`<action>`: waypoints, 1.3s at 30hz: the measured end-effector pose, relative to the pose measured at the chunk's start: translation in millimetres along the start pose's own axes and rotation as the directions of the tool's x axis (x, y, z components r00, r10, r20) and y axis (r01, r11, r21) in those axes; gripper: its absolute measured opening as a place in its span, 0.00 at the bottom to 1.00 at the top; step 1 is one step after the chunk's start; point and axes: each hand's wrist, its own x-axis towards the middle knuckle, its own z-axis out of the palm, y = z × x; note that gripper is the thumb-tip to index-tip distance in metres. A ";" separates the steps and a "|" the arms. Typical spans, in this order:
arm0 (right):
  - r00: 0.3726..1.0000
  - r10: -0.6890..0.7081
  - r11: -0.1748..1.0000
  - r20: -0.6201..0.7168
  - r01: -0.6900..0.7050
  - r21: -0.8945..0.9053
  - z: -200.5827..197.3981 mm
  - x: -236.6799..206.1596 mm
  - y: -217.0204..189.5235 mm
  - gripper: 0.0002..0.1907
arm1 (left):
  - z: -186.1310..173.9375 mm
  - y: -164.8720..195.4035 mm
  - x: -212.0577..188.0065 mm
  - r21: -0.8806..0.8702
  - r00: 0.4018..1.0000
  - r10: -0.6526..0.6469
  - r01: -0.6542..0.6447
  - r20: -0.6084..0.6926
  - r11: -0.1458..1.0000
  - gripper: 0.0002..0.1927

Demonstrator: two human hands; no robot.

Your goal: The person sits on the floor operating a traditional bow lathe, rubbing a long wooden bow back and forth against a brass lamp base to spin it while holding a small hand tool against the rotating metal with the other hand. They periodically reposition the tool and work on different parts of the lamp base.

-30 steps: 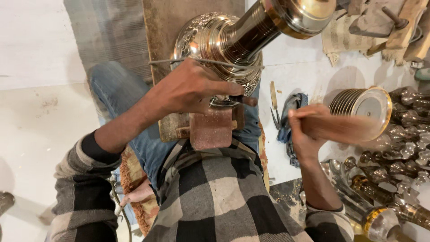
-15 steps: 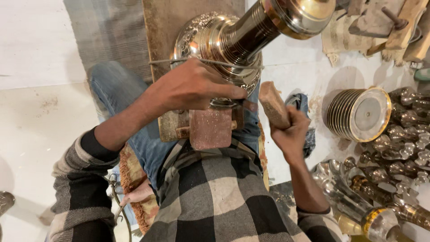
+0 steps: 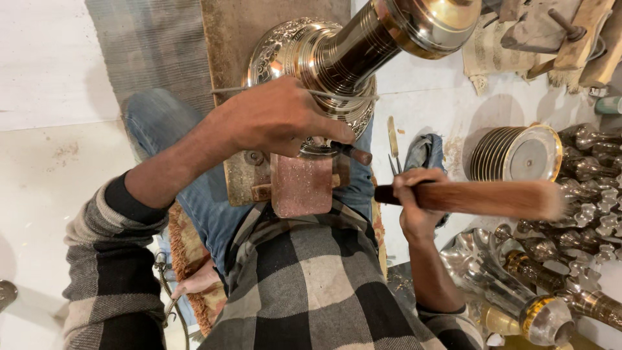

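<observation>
Against the brass vessel's (image 3: 324,61) embossed rim, keep your left hand (image 3: 278,116) clamped on the chisel (image 3: 346,150); your right hand (image 3: 418,201), gripping the wooden mallet (image 3: 479,198), should strike squarely.

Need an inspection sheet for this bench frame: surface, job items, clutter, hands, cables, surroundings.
Surface: pale floor, brown mat under the work.
Job's things: engraved brass stand lying on its side; thin chisel; wooden mallet, motion-blurred.
Clutter: stacked brass rings, brass parts, wood blocks.
Grippers: left hand holds the chisel against the stand; right hand grips the mallet.
Cables: nothing seen.
Surroundings: grey rug.
</observation>
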 end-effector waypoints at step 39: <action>0.968 -0.218 0.790 0.122 0.249 -0.561 -6.7 -3.9 21.5 0.05 | -11.0 5.4 12.0 0.069 0.994 0.044 -0.051 0.104 0.996 0.28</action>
